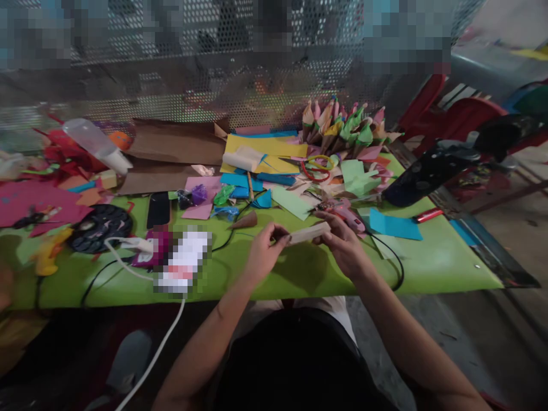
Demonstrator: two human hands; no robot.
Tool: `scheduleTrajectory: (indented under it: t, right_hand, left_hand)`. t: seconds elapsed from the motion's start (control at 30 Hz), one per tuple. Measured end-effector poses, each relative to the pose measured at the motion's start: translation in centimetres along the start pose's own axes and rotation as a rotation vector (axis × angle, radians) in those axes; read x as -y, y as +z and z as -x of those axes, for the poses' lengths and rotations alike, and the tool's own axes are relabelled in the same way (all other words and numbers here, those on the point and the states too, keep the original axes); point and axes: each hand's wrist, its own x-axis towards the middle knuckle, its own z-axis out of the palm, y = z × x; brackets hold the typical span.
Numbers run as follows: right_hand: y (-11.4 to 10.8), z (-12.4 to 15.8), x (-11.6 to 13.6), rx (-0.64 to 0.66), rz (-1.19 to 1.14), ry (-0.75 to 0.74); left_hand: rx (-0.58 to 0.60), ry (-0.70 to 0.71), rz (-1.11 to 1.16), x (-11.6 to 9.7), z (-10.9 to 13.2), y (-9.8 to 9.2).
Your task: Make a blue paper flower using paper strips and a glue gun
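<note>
A folded strip of pale paper [308,233] is held level above the front of the green table [445,265]. My left hand [270,245] pinches its left end between thumb and fingers. At the right end, my right hand [340,242] has its thumb and fingers closed on the paper. Just beyond my right hand lies a pink glue gun [349,216] with a black cord. A small brown paper cone [245,221] rests on the table past my left hand.
Paper cones [338,128] with coloured tips stand bunched at the back. A dark bottle [415,177] leans at the right. Left are a phone [184,262] with a white cable, a purple power socket [152,251] and a yellow glue gun [51,251]. Coloured paper sheets [265,148] lie behind.
</note>
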Motion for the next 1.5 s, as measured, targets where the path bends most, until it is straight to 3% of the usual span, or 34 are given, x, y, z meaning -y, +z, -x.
scheduleTrajectory:
  t: [0.07,0.17,0.3,0.37,0.47,0.57,0.67,0.8,0.93,1.03,1.13,1.23,1.5]
  right_hand:
    - [1.0,-0.1,-0.1,0.043,-0.053,0.071]
    - [2.4,-0.5,-0.1,0.062,0.017,0.055]
    - [2.9,-1.3,0.5,-0.044,0.107,-0.074]
    - [2.9,-1.9,1.0,-0.082,0.134,-0.132]
    - [3.0,-2.9,1.3,-0.067,0.152,-0.194]
    - [3.7,-3.8,1.3,-0.054,0.153,-0.232]
    - [4.5,-4.4,1.7,-0.054,0.190,-0.288]
    - [5.6,-4.2,3.8,-0.082,0.297,-0.492]
    - [6.3,-3.4,6.1,-0.095,0.489,-0.697]
    - [6.4,-3.0,6.8,-0.064,0.689,-0.834]
    - [6.4,-3.1,6.4,-0.029,0.867,-0.920]
    - [6.4,-3.4,5.8,-0.019,0.937,-0.913]
    - [6.3,-3.6,6.7,0.045,0.805,-0.701]
  left_hand:
    - [-0.021,-0.003,0.106,-0.1,0.1,0.3]
    - [-0.025,0.041,0.063,-0.2,0.1,0.2]
    - [-0.140,0.092,-0.416,0.2,-0.3,-2.3]
    - [-0.206,0.011,-0.705,0.8,-0.8,-4.0]
    - [-0.147,-0.090,-0.968,1.8,-1.5,-5.9]
    - [-0.078,-0.096,-1.060,2.5,-2.0,-6.4]
    - [-0.093,-0.050,-0.999,2.5,-2.5,-6.4]
    - [-0.153,0.085,-0.632,2.1,-3.2,-6.5]
    - [-0.078,0.188,-0.169,1.4,-3.9,-6.0]
    - [-0.013,0.198,0.040,0.7,-4.1,-5.4]
    - [0.034,0.232,0.080,-0.1,-4.0,-5.0]
    - [0.096,0.265,0.007,-0.9,-4.0,-4.9]
    - [0.167,0.354,-0.093,-0.4,-5.1,-3.7]
